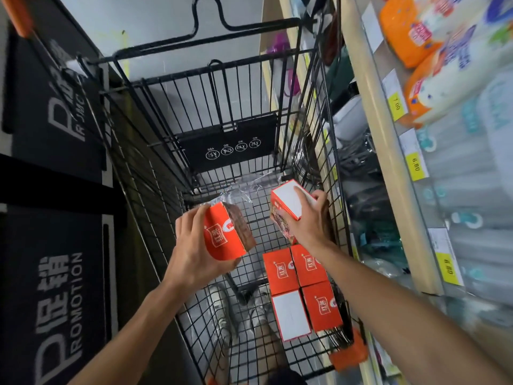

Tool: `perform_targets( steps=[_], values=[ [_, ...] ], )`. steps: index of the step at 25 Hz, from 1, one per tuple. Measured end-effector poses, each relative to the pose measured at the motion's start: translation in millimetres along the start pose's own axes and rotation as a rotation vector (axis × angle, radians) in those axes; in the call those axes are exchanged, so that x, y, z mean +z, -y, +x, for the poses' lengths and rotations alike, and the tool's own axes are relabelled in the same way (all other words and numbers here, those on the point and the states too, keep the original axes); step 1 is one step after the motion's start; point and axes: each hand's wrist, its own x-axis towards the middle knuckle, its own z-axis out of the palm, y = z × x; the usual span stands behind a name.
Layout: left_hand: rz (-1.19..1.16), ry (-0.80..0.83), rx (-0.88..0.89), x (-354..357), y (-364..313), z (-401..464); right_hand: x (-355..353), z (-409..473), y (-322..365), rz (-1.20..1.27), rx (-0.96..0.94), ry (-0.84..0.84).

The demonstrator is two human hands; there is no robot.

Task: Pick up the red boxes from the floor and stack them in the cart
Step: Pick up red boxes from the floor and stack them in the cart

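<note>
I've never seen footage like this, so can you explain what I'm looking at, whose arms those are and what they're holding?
This is one picture from a camera worn on a person's head, looking down at their own arms. No machine is involved. The left hand grips a red box, and the right hand grips another box with a white side facing up. Both are held over a black wire shopping cart. Four boxes already in the cart lie packed together on its floor. Store shelves with price tags run along the right.
</note>
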Motion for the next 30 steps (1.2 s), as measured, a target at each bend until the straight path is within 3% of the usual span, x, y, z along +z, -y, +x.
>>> perform_targets(
  steps=[3, 12, 18, 24, 30],
  values=[
    [-0.004, -0.006, 0.003, 4.2, 2.4, 3.3, 7.2, -6.9, -4.7, -0.013, -0.008, -0.022],
    [0.005, 0.008, 0.001, 16.5, 10.2, 6.5, 18.7, -33.5, -16.9, -0.246, 0.100, 0.141],
    [0.006, -0.008, 0.008, 25.0, 12.6, 9.8, 46.3, -31.2, -30.1, -0.329, 0.161, 0.134],
    [0.000, -0.004, 0.051, 38.6, 19.5, 8.4, 80.5, -36.1, -34.7, -0.288, 0.264, 0.042],
    [0.031, 0.016, -0.002, 41.6, 17.8, 7.2, 59.8, -50.9, -33.6, -0.068, 0.202, 0.041]
  ],
)
